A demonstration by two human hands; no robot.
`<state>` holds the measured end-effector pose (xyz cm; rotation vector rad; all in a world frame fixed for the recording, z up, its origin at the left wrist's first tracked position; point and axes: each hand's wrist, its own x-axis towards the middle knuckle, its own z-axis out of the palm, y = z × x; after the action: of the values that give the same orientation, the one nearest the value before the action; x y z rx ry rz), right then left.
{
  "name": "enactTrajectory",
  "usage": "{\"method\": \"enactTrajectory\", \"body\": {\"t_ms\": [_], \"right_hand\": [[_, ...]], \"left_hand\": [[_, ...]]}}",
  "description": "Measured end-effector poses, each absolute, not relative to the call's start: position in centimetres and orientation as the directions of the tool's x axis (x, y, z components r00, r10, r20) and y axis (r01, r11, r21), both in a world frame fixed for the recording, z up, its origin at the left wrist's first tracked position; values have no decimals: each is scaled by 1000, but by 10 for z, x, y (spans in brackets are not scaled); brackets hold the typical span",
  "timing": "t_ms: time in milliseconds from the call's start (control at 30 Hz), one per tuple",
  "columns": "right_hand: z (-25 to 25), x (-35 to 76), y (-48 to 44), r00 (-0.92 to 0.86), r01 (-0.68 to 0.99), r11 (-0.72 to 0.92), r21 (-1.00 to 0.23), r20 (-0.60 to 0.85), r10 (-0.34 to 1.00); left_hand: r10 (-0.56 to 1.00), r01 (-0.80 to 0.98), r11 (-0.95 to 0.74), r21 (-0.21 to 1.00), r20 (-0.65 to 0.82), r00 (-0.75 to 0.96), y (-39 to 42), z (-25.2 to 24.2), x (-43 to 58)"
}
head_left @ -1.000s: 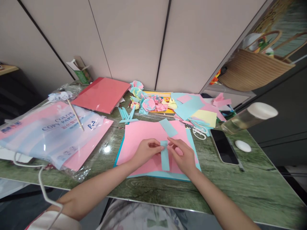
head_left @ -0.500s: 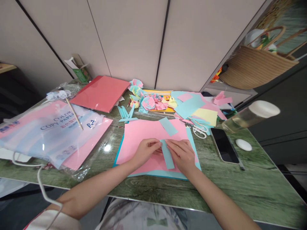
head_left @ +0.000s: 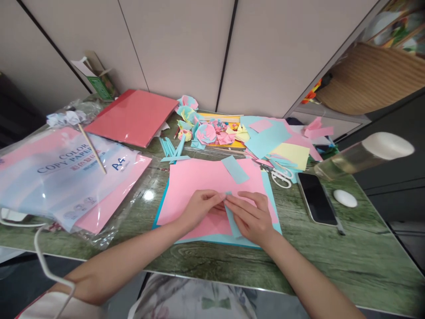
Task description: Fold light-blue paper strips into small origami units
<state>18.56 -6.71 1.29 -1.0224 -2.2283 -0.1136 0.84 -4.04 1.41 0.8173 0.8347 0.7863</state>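
Observation:
A narrow light-blue paper strip (head_left: 233, 223) is held over a pink sheet (head_left: 186, 181) at the middle of the table. My left hand (head_left: 203, 206) pinches the strip's upper end from the left. From the right, my right hand (head_left: 251, 215) lies across the strip with its fingertips at that same end, hiding much of it. Another light-blue strip (head_left: 235, 169) rests on the pink sheet just beyond my hands. Under the pink sheet, light-blue paper (head_left: 212, 241) shows along the near edge.
Rolled blue paper sticks (head_left: 171, 148), folded paper flowers (head_left: 206, 134) and paper offcuts (head_left: 265, 137) lie behind. White-handled scissors (head_left: 282, 177), a phone (head_left: 317, 199) and a bottle (head_left: 361, 155) are on the right. Bagged copy paper (head_left: 66, 177) and a red folder (head_left: 133, 116) occupy the left.
My right hand has shifted left over the strip, its fingers now covering more of it. My left hand keeps its pinch at the upper end. The camera view has shifted slightly.

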Motion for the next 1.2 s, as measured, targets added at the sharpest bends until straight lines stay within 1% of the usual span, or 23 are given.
{"method": "enactTrajectory", "body": {"t_ms": [67, 133, 167, 200, 233, 267, 300, 333, 367, 400, 467, 667, 800, 933, 1033, 1200], "right_hand": [[12, 187, -68, -482, 685, 699, -204, 592, 645], [14, 186, -69, -439, 672, 678, -296, 578, 688], [15, 185, -69, -386, 662, 646, -381, 566, 728], [17, 184, -69, -293, 647, 582, -493, 544, 786], [19, 183, -69, -192, 611, 496, -617, 492, 849], [21, 181, -68, -97, 554, 389, -736, 407, 908], [23, 180, -67, -37, 485, 270, -832, 290, 956], [25, 179, -65, -25, 417, 156, -895, 160, 987], [26, 178, -63, -47, 363, 56, -930, 41, 998], [26, 178, -62, -92, 325, -21, -945, -53, 994], [26, 177, -59, -167, 282, -102, -954, -153, 974], [20, 178, -58, -231, 219, -198, -955, -248, 941], [20, 179, -57, -242, 196, -226, -954, -271, 932], [20, 180, -57, -218, 226, -208, -952, -257, 941], [20, 180, -57, -216, 257, -184, -949, -242, 946], [20, 180, -57, -237, 277, -167, -946, -235, 943]], "left_hand": [[836, -232, 454, 860, -322, 444, -40, 14, 9], [828, -204, 457, 866, -331, 452, -39, 15, 9], [823, -190, 459, 868, -336, 458, -39, 15, 9], [819, -177, 461, 869, -341, 461, -38, 16, 9], [816, -166, 463, 871, -346, 464, -38, 16, 9], [813, -155, 464, 872, -350, 466, -38, 17, 9], [809, -146, 467, 872, -355, 468, -38, 17, 9], [807, -139, 470, 872, -360, 469, -39, 17, 9], [802, -132, 474, 870, -366, 472, -39, 18, 10], [798, -123, 479, 869, -372, 474, -39, 18, 10], [796, -107, 480, 871, -381, 471, -40, 18, 11], [809, -50, 433, 900, -363, 461, -42, 20, 11], [813, -27, 388, 921, -328, 480, -42, 21, 9], [825, -15, 373, 928, -324, 463, -39, 18, 8], [825, -8, 385, 923, -340, 452, -38, 15, 7], [803, -32, 417, 909, -351, 482, -38, 14, 6]]}}
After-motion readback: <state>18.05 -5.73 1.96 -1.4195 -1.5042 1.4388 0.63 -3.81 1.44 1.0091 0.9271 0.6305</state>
